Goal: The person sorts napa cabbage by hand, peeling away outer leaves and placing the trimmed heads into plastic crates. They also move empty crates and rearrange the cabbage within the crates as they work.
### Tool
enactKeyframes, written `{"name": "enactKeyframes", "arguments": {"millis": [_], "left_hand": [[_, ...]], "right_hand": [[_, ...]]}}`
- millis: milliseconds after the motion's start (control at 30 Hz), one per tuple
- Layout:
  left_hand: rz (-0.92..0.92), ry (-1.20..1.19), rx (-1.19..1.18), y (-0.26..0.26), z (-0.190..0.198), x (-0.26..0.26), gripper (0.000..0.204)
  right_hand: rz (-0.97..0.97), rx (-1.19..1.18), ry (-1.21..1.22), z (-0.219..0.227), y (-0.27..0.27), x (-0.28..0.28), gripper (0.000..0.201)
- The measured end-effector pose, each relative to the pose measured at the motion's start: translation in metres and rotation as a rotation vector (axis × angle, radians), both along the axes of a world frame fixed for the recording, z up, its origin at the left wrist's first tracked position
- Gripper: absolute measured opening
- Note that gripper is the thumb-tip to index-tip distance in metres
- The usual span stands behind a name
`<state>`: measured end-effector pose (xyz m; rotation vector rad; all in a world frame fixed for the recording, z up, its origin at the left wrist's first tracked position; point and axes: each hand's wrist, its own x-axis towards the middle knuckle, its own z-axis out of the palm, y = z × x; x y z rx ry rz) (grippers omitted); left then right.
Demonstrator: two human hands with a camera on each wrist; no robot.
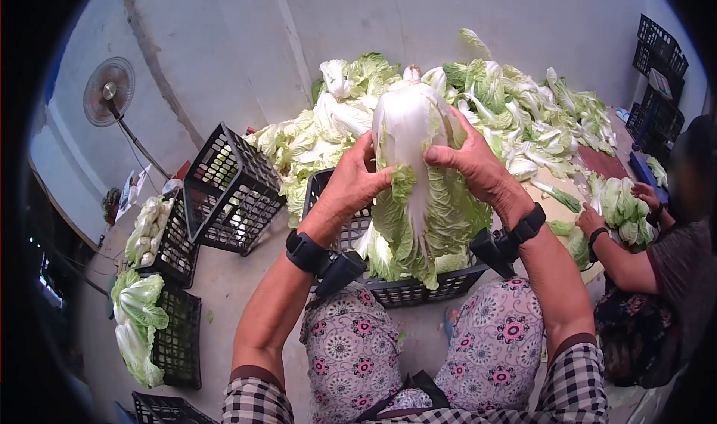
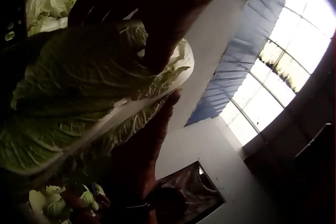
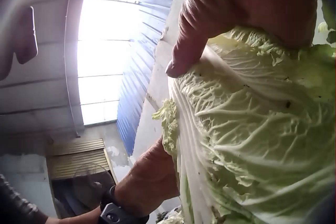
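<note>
Between both hands a large napa cabbage (image 1: pixel 407 162) is held up, its white stem end at the top and its leafy end hanging down. My left hand (image 1: pixel 357 176) grips its left side, the thumb lying across the front leaves. On the other side my right hand (image 1: pixel 482 161) holds it with the thumb pressed on the front. Small dark specks dot the crinkled leaf surface of the cabbage (image 3: pixel 252 113) in the right wrist view. Below it stands a black plastic crate (image 1: pixel 418 291) with cabbage leaves inside, partly hidden by the held head.
A big pile of napa cabbages and leaves (image 1: pixel 545 110) lies against the wall. Black crates, one tilted (image 1: pixel 237 192), stand at the left near a fan (image 1: pixel 109 91). At the right another person (image 1: pixel 635 256) handles a cabbage (image 1: pixel 624 211).
</note>
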<state>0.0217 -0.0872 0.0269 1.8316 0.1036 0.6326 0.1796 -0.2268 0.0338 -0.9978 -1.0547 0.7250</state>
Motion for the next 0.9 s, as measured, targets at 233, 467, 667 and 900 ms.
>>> {"name": "enactKeyframes", "arguments": {"millis": [233, 467, 667, 900], "left_hand": [[0.141, 0.113, 0.297, 0.014, 0.032, 0.007, 0.089], [-0.055, 0.208, 0.283, 0.033, 0.038, 0.025, 0.128], [-0.288, 0.062, -0.355, 0.013, 0.001, 0.017, 0.112], [-0.100, -0.116, -0.670, 0.036, -0.051, 0.009, 0.077]], "right_hand": [[0.047, 0.190, 0.163, -0.005, -0.013, 0.031, 0.082], [0.009, 0.109, -0.042, -0.008, -0.016, 0.055, 0.098], [0.050, 0.022, -0.013, -0.009, 0.012, 0.033, 0.101], [-0.125, -0.222, -0.198, -0.035, 0.037, 0.036, 0.098]]}}
